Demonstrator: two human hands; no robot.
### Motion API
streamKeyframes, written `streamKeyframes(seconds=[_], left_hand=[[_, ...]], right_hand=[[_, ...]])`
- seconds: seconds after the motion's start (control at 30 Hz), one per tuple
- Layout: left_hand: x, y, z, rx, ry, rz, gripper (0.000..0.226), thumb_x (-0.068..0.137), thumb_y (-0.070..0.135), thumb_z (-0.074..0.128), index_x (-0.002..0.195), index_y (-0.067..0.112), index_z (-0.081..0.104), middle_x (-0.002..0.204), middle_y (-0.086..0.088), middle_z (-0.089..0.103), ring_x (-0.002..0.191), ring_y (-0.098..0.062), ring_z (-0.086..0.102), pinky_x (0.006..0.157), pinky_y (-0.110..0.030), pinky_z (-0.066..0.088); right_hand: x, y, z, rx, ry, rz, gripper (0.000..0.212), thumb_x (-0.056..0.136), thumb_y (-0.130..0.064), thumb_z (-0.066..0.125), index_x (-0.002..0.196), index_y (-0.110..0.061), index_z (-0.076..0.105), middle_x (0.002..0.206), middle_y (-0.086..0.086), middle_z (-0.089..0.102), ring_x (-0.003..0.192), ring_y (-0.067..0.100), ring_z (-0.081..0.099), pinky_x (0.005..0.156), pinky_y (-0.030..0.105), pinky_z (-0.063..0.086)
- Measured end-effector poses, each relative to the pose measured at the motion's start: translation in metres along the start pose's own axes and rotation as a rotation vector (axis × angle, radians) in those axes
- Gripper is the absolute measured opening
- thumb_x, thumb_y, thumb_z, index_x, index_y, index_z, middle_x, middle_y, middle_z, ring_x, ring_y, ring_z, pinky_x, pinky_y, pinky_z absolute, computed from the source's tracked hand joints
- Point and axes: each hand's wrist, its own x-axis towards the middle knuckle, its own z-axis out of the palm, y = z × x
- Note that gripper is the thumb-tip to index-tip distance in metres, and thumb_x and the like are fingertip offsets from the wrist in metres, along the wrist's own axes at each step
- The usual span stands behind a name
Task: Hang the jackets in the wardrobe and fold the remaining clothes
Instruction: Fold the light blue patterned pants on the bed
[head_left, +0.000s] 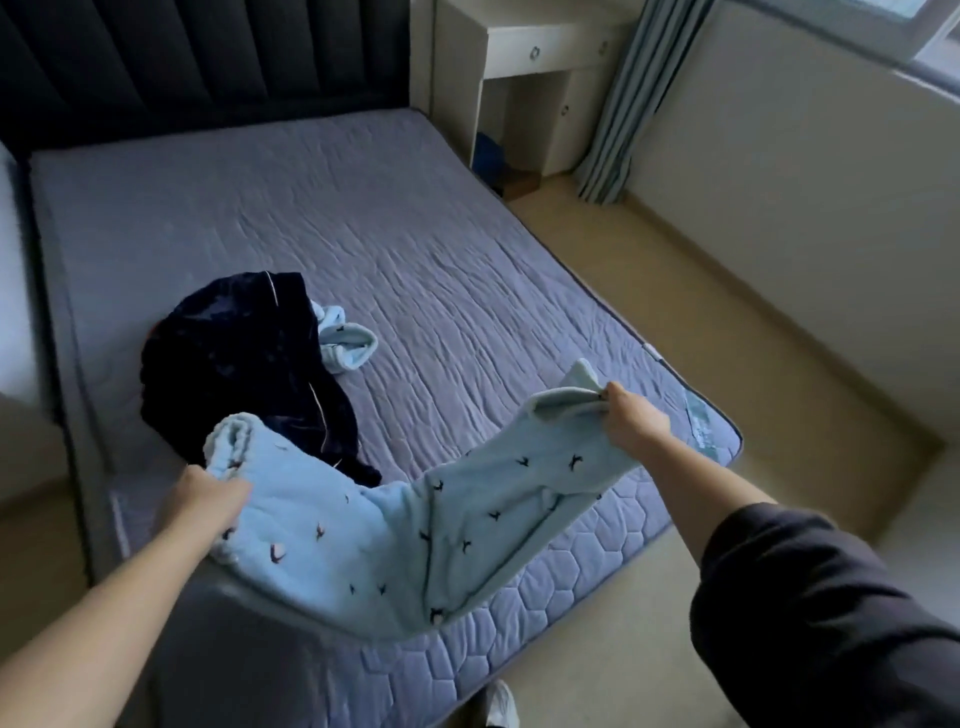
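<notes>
Holding light blue fleece pyjama trousers with a small dark bird print (363, 545) stretched out over the near corner of the bed. Left hand (205, 499) curled tight round the thick bunched end; right hand (631, 423) pinching the narrower end, lifted off the bedding. Middle of the trousers sagging low across the near edge.

Just behind the left hand, touching the bunched end: a crumpled dark navy velvet garment with thin white piping (244, 364), heaped on the bed. Tucked against its far side, a second small light blue fleece piece with the same print (345, 343), partly hidden under the navy heap. Nothing between the hands but the trousers themselves.

Underneath, a wide mattress in a grey-lilac quilted cover (415, 234), wrinkled in the middle, hexagon stitching along the near side. At its head, a dark padded headboard with upright channels (208, 52). Beyond the far right corner, a white desk with small round drawer knobs (545, 78), then a grey-green striped curtain (618, 104) hanging to the pale beige floor (779, 389). At the bottom edge, a white shoe (501, 704). Loose dark sleeve (831, 623) on the right arm.
</notes>
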Motion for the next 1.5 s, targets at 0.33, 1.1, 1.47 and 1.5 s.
streamKeyframes(seconds=[0.33,1.1,1.47,1.5], left_hand=[[0.024,-0.094,0.116,-0.032,0.005,-0.435,0.071,0.078,-0.002,0.063,0.139,-0.007,0.026,0.141,-0.031,0.034,0.125,-0.047,0.041,0.103,-0.053,0.038],[-0.075,-0.006,0.442,0.644,-0.504,0.581,0.019,0.090,0.025,0.047,0.109,0.020,0.050,0.116,0.002,0.054,0.109,-0.020,0.053,0.082,-0.033,0.044],[-0.078,0.088,0.602,0.842,-0.355,0.879,0.039,0.093,0.033,0.048,0.128,0.018,0.036,0.121,-0.003,0.049,0.116,-0.023,0.050,0.079,-0.034,0.046],[-0.076,0.091,0.606,0.829,-0.330,0.856,0.037,0.092,0.032,0.052,0.124,0.016,0.041,0.116,-0.004,0.054,0.108,-0.023,0.057,0.074,-0.034,0.049]], right_hand=[[0.098,0.070,0.066,-0.124,-0.020,0.289,0.033,0.093,-0.016,0.041,0.126,-0.013,0.038,0.128,0.021,0.051,0.121,0.037,0.047,0.102,0.051,0.036],[0.088,0.114,0.365,0.290,-0.355,0.284,0.038,0.090,-0.012,0.042,0.129,-0.009,0.043,0.127,0.013,0.052,0.115,0.032,0.051,0.085,0.036,0.043],[0.253,0.209,0.377,1.441,0.195,0.979,0.062,0.088,-0.030,0.065,0.137,-0.004,0.039,0.115,0.010,0.055,0.076,0.019,0.057,0.086,0.042,0.056],[0.260,0.215,0.379,1.441,0.202,1.006,0.065,0.086,-0.032,0.067,0.138,-0.005,0.038,0.117,0.009,0.055,0.081,0.022,0.059,0.088,0.042,0.055]])
